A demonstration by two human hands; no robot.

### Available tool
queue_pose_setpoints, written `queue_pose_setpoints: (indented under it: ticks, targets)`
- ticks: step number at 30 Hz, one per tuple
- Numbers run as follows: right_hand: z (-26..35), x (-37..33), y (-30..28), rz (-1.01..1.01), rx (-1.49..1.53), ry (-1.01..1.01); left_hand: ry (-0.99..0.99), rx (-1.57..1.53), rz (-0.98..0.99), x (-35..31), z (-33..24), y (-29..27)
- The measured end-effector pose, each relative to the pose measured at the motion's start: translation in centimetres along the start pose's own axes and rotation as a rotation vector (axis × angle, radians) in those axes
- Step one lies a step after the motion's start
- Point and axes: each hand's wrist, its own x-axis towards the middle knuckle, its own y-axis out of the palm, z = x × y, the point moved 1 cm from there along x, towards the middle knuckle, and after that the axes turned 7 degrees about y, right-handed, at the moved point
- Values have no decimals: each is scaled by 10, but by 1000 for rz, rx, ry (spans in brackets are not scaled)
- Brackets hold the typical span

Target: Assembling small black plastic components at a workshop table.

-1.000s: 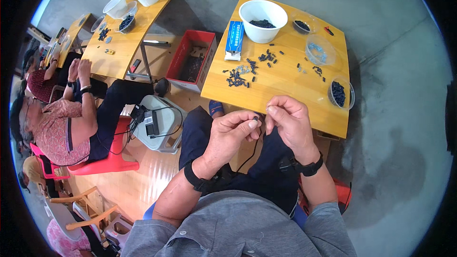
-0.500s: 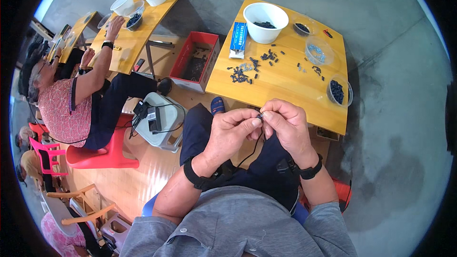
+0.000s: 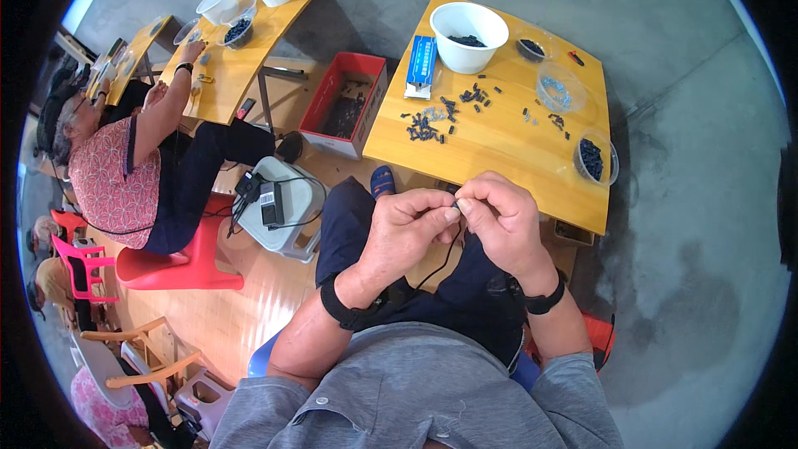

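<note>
My left hand [image 3: 406, 229] and my right hand [image 3: 507, 223] meet above my lap, just off the table's near edge. Both pinch a tiny dark part [image 3: 455, 204] between thumb and forefinger; the fingertips cover most of it. Beyond them on the wooden table [image 3: 490, 137] lie loose small black parts [image 3: 426, 127], with small silvery pieces [image 3: 434, 113] among them. A clear tub of black parts [image 3: 590, 158] stands by the right edge, and another tub with light-blue or silvery bits [image 3: 559, 91] is behind it.
At the table's back are a white bucket [image 3: 467, 50], a blue-and-white box [image 3: 421, 66] and a tub of dark pieces [image 3: 532, 50]. A red carton [image 3: 341, 108] and a grey stool with devices [image 3: 287, 199] stand left. Farther left, a seated person [image 3: 116, 175] works at another table.
My hands stay pinched together, their fingertips shifted slightly and covering more of the dark part. At the far table, the other person's raised hand has come down. The whole view has shifted slightly.
</note>
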Motion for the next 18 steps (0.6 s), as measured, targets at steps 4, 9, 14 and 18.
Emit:
queue_pose_setpoints:
  ticks: [4, 9, 14, 18]
  targets:
    - [3, 2, -1, -19, -223, -186, -41, -5, -13, 1, 0, 1]
    - [2, 0, 2, -81, -248, -240, -40, -30, 19, 4, 4, 0]
    - [1, -3, 6, -129, -146, -144, -16, -61, 38, 7, 1, -2]
    - [-3, 0, 2, -113, -75, -120, -28, -57, 47, 9, -3, -1]
